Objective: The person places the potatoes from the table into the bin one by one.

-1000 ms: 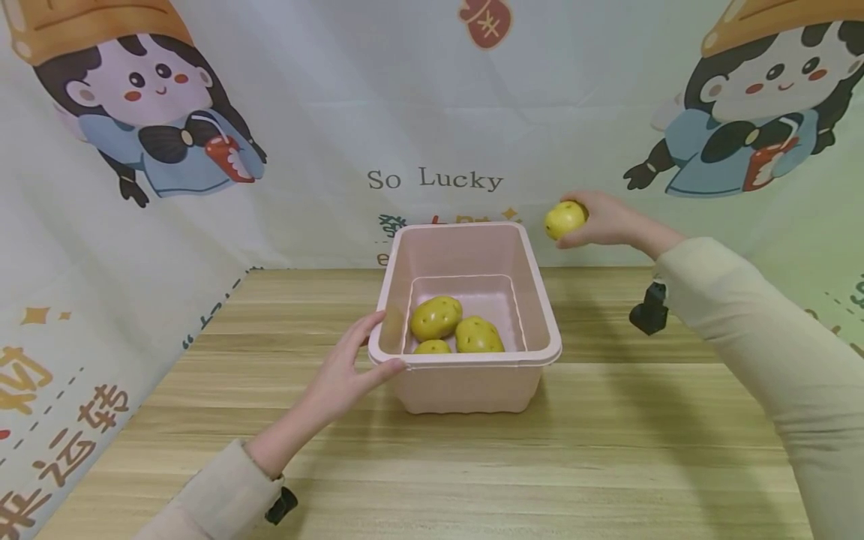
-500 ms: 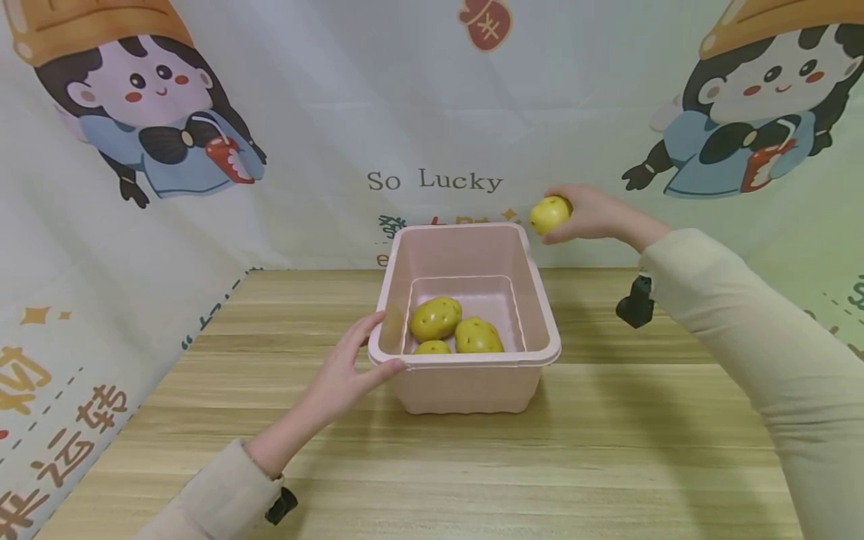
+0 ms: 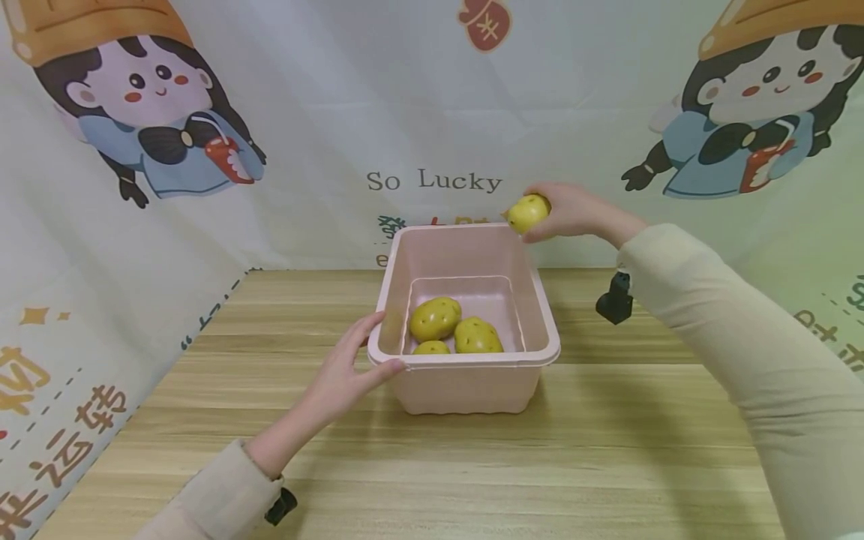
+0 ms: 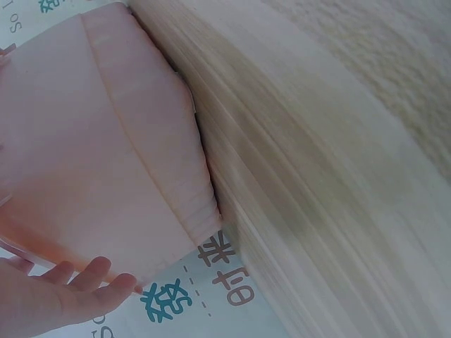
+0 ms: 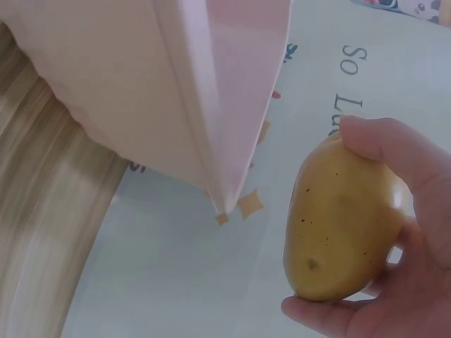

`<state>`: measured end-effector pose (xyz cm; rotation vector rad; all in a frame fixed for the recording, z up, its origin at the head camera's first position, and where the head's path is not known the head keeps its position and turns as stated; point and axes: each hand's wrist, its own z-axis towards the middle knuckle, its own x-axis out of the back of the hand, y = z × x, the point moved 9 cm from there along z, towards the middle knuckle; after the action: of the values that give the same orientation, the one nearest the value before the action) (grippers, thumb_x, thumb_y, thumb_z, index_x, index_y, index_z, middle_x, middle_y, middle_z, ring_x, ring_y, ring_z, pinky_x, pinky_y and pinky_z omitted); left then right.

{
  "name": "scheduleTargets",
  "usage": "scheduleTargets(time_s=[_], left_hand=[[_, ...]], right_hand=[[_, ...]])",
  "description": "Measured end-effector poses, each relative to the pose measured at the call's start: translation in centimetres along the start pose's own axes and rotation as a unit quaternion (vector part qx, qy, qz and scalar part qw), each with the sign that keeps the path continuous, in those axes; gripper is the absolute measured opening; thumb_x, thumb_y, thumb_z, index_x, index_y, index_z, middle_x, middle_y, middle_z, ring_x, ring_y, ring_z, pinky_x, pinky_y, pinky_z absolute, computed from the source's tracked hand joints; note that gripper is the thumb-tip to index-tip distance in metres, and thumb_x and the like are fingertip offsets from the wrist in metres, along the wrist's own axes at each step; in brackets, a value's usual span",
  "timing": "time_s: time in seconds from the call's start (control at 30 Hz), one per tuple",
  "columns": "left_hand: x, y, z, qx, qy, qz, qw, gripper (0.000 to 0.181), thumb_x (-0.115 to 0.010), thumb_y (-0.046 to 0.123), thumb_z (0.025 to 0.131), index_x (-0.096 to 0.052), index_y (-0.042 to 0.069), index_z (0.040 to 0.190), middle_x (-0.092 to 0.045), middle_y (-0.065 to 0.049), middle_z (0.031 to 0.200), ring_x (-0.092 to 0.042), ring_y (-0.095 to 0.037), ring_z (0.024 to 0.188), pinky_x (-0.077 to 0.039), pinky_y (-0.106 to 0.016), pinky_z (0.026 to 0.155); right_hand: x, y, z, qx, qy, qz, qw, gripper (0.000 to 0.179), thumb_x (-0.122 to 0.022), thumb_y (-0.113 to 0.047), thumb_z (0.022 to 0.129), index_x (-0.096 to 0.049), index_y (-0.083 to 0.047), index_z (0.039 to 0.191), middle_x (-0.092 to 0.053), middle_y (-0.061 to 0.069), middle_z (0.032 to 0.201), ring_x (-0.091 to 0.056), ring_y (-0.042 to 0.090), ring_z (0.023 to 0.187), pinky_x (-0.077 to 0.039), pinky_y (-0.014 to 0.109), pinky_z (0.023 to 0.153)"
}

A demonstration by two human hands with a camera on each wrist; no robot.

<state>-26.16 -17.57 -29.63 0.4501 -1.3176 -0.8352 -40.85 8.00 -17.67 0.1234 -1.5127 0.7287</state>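
A pink plastic bin [image 3: 466, 388] stands upright on the table. My left hand [image 3: 340, 375] holds its near left corner, thumb on the front rim and fingers along the left side; the left wrist view shows those fingers [image 4: 91, 274] against the outer wall. Three yellow potatoes lie inside: a long potato [image 3: 435, 318], a rounder potato [image 3: 478, 335] and a small potato [image 3: 432, 347], partly hidden by the front rim. My right hand [image 3: 582, 210] grips another potato [image 5: 342, 218] between thumb and fingers, raised near the bin's far right corner.
The wooden table [image 3: 432, 472] runs under the bin and out to both sides. Behind and to the left hangs a printed cloth [image 3: 324, 97] with cartoon figures and lettering. Each wrist carries a small black device [image 3: 616, 298] below the sleeve.
My right hand has moved left with its potato, from beyond the bin's right side to its far right corner. The left hand, the bin and the potatoes inside stay put.
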Motion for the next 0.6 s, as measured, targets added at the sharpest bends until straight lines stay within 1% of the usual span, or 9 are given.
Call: scheduleTargets(time_s=[0.17, 0.33, 0.6], left_hand=[[0.0, -0.1, 0.0, 0.003, -0.001, 0.001, 1.0000, 0.077, -0.067, 0.040, 0.080, -0.028, 0.016, 0.143, -0.029, -0.010, 0.147, -0.040, -0.032, 0.124, -0.033, -0.057, 0.098], [-0.1, -0.1, 0.0, 0.003, -0.001, 0.000, 1.0000, 0.077, -0.067, 0.040, 0.081, -0.028, 0.016, 0.143, -0.030, -0.010, 0.147, -0.040, -0.032, 0.124, -0.033, -0.057, 0.098], [-0.1, -0.1, 0.0, 0.003, 0.000, -0.001, 1.0000, 0.077, -0.067, 0.039, 0.081, -0.028, 0.016, 0.143, -0.029, -0.010, 0.147, -0.039, -0.032, 0.124, -0.033, -0.057, 0.099]], right_hand=[[-0.2, -0.9, 0.4, 0.005, -0.005, -0.001, 1.0000, 0.070, -0.067, -0.022, 0.075, -0.037, 0.002, 0.134, -0.050, 0.020, 0.123, -0.048, 0.030, 0.100, -0.041, 0.044, 0.083], [-0.6, -1.7, 0.9, 0.010, -0.012, 0.007, 0.9999, 0.071, -0.067, -0.022, 0.076, -0.036, 0.001, 0.135, -0.049, 0.020, 0.124, -0.047, 0.030, 0.101, -0.042, 0.043, 0.083], [-1.4, -3.3, 1.5, 0.015, -0.013, 0.006, 0.9998, 0.066, -0.068, -0.025, 0.075, -0.042, -0.003, 0.131, -0.052, 0.016, 0.119, -0.049, 0.028, 0.098, -0.042, 0.042, 0.081]])
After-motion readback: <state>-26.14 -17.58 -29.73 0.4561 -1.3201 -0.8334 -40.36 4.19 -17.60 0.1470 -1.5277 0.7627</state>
